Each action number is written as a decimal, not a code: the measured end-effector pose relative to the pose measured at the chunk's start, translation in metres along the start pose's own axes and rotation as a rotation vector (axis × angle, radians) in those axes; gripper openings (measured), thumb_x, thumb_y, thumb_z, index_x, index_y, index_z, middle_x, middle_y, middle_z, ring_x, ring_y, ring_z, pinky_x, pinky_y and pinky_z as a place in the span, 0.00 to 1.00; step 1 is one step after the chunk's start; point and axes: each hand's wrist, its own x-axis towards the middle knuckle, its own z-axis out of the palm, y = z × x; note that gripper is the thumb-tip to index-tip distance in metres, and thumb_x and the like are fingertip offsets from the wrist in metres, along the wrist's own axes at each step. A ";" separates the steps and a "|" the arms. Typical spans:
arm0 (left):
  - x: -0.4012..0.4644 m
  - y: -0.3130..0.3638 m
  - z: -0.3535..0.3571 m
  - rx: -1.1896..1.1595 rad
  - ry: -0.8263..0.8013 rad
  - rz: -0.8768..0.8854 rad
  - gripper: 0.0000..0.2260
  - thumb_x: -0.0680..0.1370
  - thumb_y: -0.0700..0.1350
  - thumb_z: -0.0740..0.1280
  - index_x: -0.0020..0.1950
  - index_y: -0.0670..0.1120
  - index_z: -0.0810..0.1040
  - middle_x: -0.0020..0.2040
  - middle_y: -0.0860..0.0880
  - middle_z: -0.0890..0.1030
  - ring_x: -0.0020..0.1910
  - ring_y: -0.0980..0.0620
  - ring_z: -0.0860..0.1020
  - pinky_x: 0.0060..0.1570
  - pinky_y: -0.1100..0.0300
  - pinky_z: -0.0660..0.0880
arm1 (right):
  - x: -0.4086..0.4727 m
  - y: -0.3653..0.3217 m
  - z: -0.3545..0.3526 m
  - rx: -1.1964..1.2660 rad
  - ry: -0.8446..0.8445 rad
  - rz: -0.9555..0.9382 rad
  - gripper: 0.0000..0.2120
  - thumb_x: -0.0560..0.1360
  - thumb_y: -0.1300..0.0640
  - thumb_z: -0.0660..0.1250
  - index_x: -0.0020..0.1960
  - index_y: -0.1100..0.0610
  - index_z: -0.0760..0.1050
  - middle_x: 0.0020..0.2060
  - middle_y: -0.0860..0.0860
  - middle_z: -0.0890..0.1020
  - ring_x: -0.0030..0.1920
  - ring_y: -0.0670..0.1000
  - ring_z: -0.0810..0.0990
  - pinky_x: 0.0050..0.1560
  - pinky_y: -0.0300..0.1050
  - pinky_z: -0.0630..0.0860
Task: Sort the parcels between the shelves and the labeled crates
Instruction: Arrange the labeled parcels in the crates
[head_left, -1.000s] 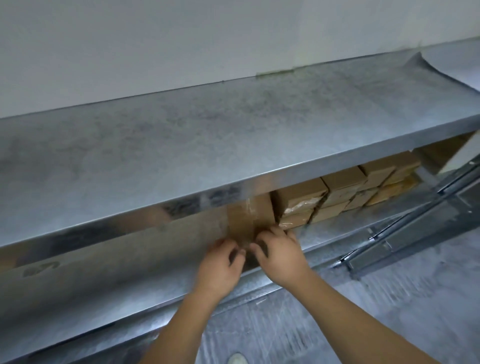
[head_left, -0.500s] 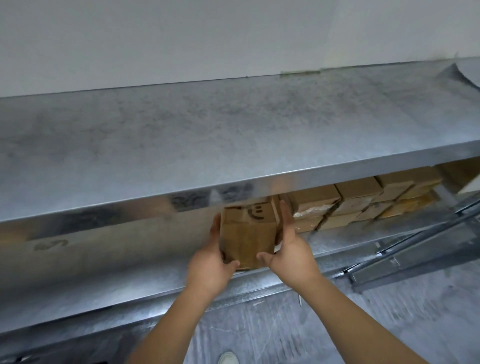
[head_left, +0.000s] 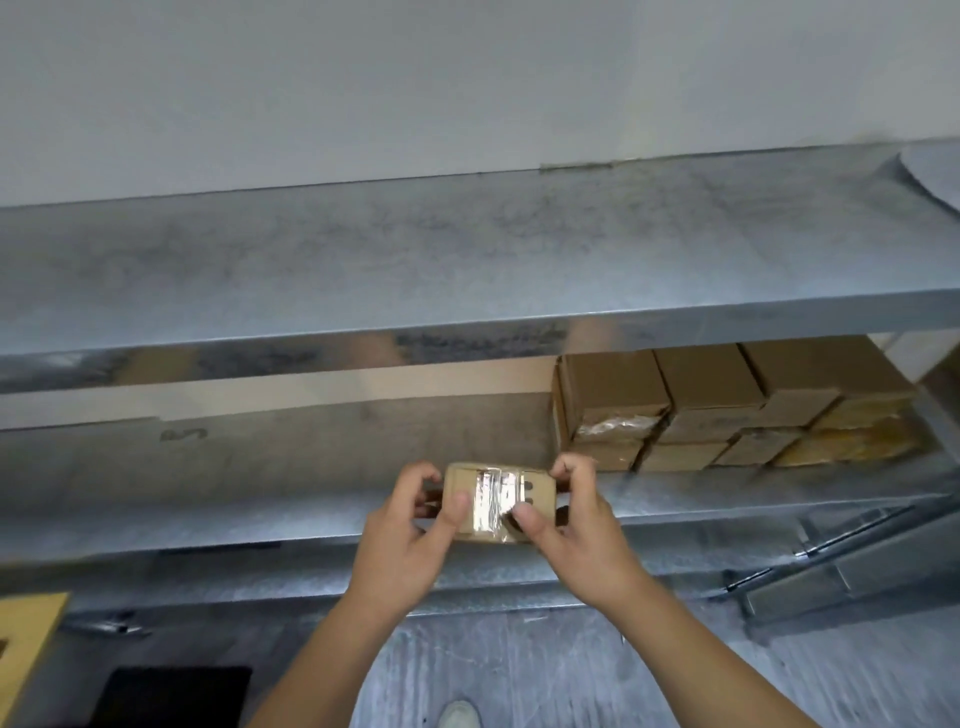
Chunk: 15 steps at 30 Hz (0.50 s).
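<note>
- Since the earlier frames, the parcel (head_left: 496, 501) had come out from under the top shelf (head_left: 467, 260) and was turned so that its taped face looked at the camera.
- Left hand (head_left: 410, 535) grasped the parcel's left end, thumb on the front face and fingers curled round the top edge.
- Right hand (head_left: 576, 525) grasped the right end in the same manner, thumb pressed on the clear tape (head_left: 488, 501).
- Parcel was held in the air in front of the lower shelf (head_left: 727, 499), touching neither shelf.
- Writing: dark printed marks showed to the right of the tape, too blurred to read. One mark resembling an "S" (head_left: 183, 433) was seen on the panel behind the lower shelf.
- Count: one parcel in hand; about eight stacked boxes (head_left: 727, 410) on the lower shelf at right, two tiers high, exact number uncertain.
- One cardboard piece (head_left: 26, 644) sat at the lower left edge, and one dark mat (head_left: 171, 696) lay on the floor.
- One shoe tip (head_left: 460, 714) was visible at the bottom edge.
</note>
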 end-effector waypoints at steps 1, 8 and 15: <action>-0.007 0.003 0.000 0.006 0.023 -0.011 0.19 0.71 0.64 0.72 0.58 0.64 0.70 0.48 0.60 0.83 0.46 0.58 0.83 0.49 0.50 0.81 | -0.002 -0.003 -0.002 0.016 -0.006 0.000 0.28 0.70 0.25 0.68 0.57 0.38 0.59 0.45 0.47 0.81 0.42 0.47 0.82 0.42 0.54 0.82; -0.063 0.020 -0.020 0.055 0.030 -0.063 0.44 0.69 0.43 0.77 0.73 0.74 0.58 0.59 0.55 0.80 0.55 0.57 0.82 0.52 0.51 0.82 | -0.011 -0.024 0.006 -0.035 -0.208 -0.096 0.59 0.63 0.48 0.85 0.74 0.23 0.45 0.57 0.40 0.73 0.55 0.43 0.80 0.56 0.46 0.79; -0.126 0.018 -0.052 0.214 0.210 -0.103 0.45 0.69 0.42 0.75 0.76 0.71 0.56 0.66 0.59 0.70 0.60 0.66 0.73 0.52 0.56 0.81 | -0.027 -0.058 0.051 -0.121 -0.396 -0.255 0.68 0.60 0.51 0.87 0.70 0.18 0.36 0.64 0.40 0.69 0.59 0.38 0.76 0.60 0.41 0.76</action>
